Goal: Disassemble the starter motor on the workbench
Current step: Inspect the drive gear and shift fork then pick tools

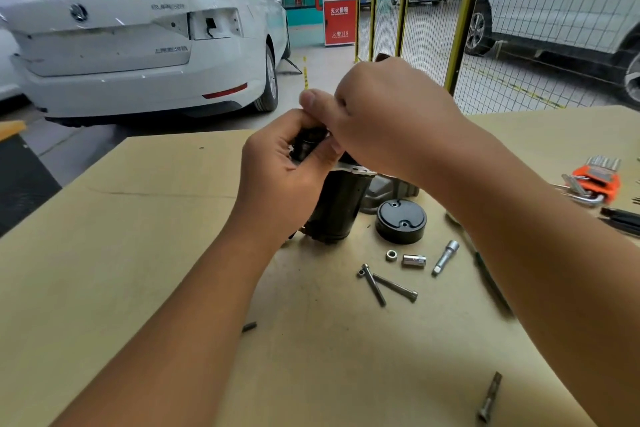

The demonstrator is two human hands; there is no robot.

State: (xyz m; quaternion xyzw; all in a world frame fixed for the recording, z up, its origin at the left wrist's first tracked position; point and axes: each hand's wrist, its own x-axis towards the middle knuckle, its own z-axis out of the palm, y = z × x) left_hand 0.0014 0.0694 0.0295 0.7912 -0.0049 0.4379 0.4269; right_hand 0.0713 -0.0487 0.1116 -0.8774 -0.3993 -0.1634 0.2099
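Note:
The dark starter motor (337, 204) stands upright on the cardboard-covered workbench (138, 236). My left hand (280, 177) curls round its black upper cylinder from the left. From above and the right, my right hand (384, 114) grips the top of the same part, thumb to the left; a dark tip shows above its knuckles. The grey end housing (391, 189) lies behind the motor. Its black round end cap (401, 221) lies to the right. Two long bolts (384, 284) lie crossed in front.
A nut (391, 255), a small socket (414, 260) and an extension bar (446, 256) lie right of the bolts. Another bolt (489, 397) lies near the front edge. An orange hex-key set (595, 182) sits far right. A white car (138, 35) and mesh fence (519, 45) stand beyond.

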